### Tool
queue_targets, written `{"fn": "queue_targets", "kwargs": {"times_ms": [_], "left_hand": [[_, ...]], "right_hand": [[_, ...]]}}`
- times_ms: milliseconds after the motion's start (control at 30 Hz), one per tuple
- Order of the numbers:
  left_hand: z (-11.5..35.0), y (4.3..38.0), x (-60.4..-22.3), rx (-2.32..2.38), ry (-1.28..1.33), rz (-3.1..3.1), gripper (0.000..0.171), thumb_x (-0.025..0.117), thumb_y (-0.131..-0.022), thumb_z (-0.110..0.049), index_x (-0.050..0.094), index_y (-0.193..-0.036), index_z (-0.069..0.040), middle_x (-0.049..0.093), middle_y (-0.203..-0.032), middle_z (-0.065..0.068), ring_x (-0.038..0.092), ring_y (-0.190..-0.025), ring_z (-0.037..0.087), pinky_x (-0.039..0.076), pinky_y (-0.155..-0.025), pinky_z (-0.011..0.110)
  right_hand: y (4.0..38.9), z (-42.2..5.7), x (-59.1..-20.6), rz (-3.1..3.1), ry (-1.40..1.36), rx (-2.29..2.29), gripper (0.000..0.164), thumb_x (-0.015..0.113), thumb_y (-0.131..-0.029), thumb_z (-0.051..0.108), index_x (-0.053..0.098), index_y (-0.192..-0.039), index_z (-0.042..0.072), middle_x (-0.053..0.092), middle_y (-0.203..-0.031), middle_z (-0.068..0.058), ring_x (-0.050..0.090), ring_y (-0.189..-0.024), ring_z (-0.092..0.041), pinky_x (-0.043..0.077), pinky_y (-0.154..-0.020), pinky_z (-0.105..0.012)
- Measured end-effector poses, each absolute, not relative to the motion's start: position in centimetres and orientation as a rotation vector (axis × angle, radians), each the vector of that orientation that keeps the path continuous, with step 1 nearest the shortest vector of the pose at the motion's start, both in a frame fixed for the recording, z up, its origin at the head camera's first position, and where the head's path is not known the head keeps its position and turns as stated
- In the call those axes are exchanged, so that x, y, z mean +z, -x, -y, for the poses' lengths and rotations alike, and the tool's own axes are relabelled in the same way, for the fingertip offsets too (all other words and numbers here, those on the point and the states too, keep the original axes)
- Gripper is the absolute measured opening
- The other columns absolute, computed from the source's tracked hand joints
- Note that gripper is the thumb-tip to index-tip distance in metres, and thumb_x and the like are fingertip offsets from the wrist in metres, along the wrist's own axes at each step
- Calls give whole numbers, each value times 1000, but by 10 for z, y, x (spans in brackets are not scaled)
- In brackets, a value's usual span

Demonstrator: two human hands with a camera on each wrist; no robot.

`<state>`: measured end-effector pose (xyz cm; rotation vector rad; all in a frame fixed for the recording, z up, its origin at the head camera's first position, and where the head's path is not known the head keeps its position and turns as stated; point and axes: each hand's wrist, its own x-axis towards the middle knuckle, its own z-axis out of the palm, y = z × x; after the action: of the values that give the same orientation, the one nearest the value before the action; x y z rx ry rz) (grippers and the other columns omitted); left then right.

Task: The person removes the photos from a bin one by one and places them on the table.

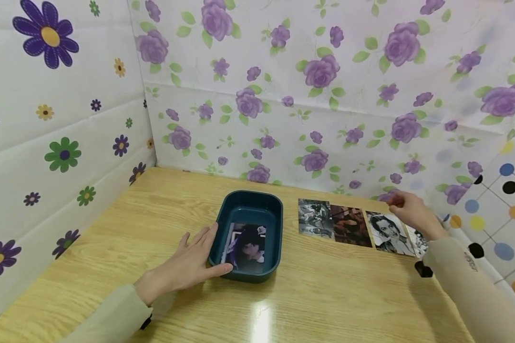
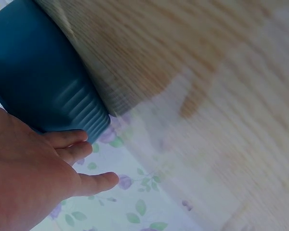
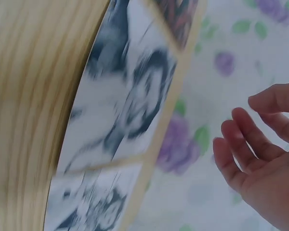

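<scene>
My left hand (image 1: pixel 182 267) lies against the left side of a dark teal box (image 1: pixel 273 209), thumb over the near rim and fingers spread along the wall. Inside the box lies a photo card (image 1: pixel 254 247) of a dark-haired person. In the left wrist view, extended fingers touch the ribbed outer side of the box (image 2: pixel 43 72). My right hand (image 1: pixel 415 213) hovers over the right end of a row of photo cards, above a black-and-white portrait (image 1: pixel 386 231). The right wrist view shows its fingers (image 3: pixel 253 144) loosely bent, holding nothing, apart from the cards.
Left of the portrait lie a dark reddish photo (image 1: pixel 349 227) and a grey photo (image 1: pixel 314 220). Another black-and-white card (image 1: pixel 418 242) is partly hidden by the right wrist. Floral-patterned sheets (image 1: pixel 279 119) enclose the wooden table (image 1: pixel 326 295) at the back and sides.
</scene>
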<state>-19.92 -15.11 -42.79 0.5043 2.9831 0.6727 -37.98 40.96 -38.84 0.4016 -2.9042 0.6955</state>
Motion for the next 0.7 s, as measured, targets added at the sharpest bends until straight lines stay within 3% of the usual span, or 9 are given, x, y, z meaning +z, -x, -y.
{"fn": "queue_targets", "kwargs": {"times_ms": [233, 700], "left_hand": [[152, 198, -429, 682, -495, -2987, 107, 49, -85, -73, 3, -156, -8, 17, -162, 10, 16, -150, 32, 3, -113, 69], [152, 200, -430, 685, -504, -2978, 107, 48, -85, -74, 1, -156, -9, 16, -162, 10, 16, -150, 32, 4, -113, 69]], "right_hand": [[365, -353, -381, 2786, -576, 849, 11, 62, -94, 14, 65, -100, 6, 67, -93, -13, 58, -76, -4, 49, -66, -23], [349, -226, -364, 2743, -970, 1270, 12, 64, -94, 16, 64, -102, 8, 66, -99, -14, 63, -87, -19, 54, -75, -26]]}}
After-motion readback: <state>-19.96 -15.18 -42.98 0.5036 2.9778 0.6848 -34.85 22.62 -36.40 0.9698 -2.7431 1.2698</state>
